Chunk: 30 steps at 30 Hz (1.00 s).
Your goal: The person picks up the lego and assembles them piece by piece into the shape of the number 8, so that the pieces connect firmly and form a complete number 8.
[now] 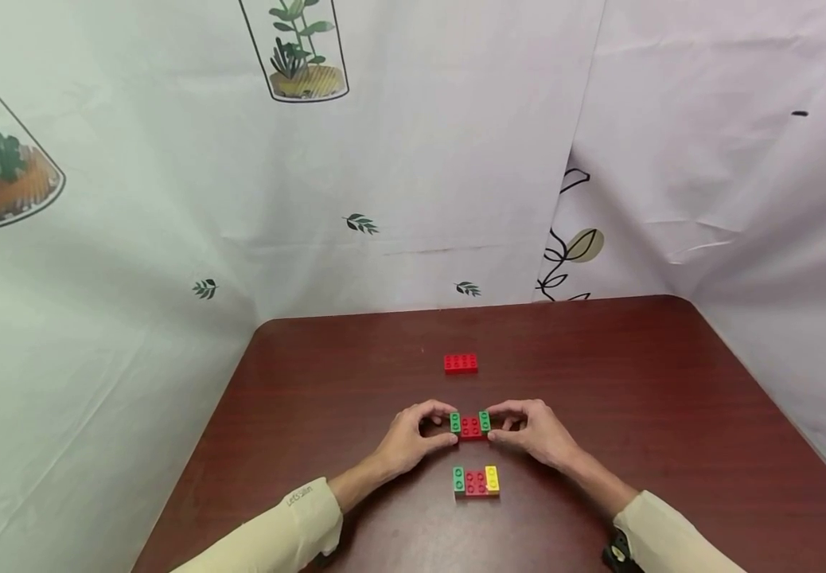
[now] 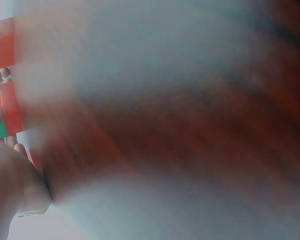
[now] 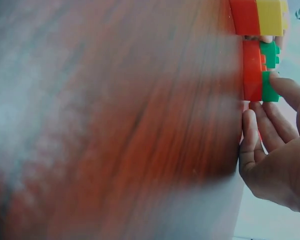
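On the table, a red toy building brick (image 1: 470, 429) carries a left green brick (image 1: 455, 422) and a right green brick (image 1: 485, 422) at its two ends. My left hand (image 1: 407, 438) pinches the left green brick between thumb and fingers. From the other side, my right hand (image 1: 538, 434) grips the right green brick the same way. In the right wrist view, the thumb touches that green brick (image 3: 270, 86) above the red brick (image 3: 252, 72). At the left edge of the left wrist view, the left hand (image 2: 12, 175) is only partly visible.
Nearer to me lies a second red brick (image 1: 476, 483), topped by a green brick (image 1: 459, 481) on its left end and a yellow brick (image 1: 492, 478) on its right. A lone red brick (image 1: 461, 364) lies farther back on the brown table (image 1: 341, 350). White printed cloth (image 1: 413, 159) hangs behind.
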Tool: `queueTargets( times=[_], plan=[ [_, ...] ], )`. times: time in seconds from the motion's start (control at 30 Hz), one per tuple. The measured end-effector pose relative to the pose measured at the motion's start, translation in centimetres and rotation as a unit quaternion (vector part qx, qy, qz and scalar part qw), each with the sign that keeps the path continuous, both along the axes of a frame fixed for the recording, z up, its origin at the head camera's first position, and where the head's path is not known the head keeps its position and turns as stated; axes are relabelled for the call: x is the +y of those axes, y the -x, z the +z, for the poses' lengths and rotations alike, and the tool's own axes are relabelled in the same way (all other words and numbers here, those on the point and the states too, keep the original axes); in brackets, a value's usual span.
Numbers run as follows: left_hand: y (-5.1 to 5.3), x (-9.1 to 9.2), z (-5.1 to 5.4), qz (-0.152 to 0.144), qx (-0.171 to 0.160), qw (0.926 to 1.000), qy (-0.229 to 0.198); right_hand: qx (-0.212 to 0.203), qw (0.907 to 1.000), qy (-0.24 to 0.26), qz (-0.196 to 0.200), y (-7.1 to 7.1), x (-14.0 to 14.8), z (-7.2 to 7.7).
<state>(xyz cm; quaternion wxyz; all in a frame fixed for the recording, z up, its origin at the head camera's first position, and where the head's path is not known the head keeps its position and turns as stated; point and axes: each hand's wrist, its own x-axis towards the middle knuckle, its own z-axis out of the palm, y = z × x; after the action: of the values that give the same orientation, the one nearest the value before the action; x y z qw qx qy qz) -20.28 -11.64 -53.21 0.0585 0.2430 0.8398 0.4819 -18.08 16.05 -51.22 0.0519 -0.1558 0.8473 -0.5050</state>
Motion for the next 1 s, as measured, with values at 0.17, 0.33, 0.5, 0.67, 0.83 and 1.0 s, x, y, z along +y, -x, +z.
queueTargets(
  times=[0.17, 0.33, 0.5, 0.67, 0.83, 1.0],
  plan=[
    [-0.1, 0.0, 0.0, 0.005, 0.008, 0.9999, 0.011, -0.011, 0.9999, 0.005, 0.005, -0.1, 0.2, 0.1],
    [-0.3, 0.1, 0.1, 0.008, 0.015, 0.9996, 0.024, -0.009, 0.9999, 0.001, 0.005, -0.4, 0.3, 0.0],
    [-0.4, 0.2, 0.2, 0.008, 0.022, 0.9993, 0.028, -0.015, 0.9999, 0.002, 0.0, -0.7, 0.3, 0.1],
    [-0.4, 0.3, 0.2, 0.011, 0.028, 0.999, 0.034, -0.023, 0.9996, 0.011, 0.006, -1.3, 0.6, 0.3],
    [-0.4, 0.2, 0.3, 0.012, 0.032, 0.9988, 0.034, -0.027, 0.9992, 0.027, 0.009, -2.2, 0.9, 0.5],
    [-0.4, 0.2, 0.3, 0.011, 0.034, 0.9988, 0.032, -0.029, 0.9989, 0.034, 0.016, -3.3, 0.8, 0.9]
  ],
)
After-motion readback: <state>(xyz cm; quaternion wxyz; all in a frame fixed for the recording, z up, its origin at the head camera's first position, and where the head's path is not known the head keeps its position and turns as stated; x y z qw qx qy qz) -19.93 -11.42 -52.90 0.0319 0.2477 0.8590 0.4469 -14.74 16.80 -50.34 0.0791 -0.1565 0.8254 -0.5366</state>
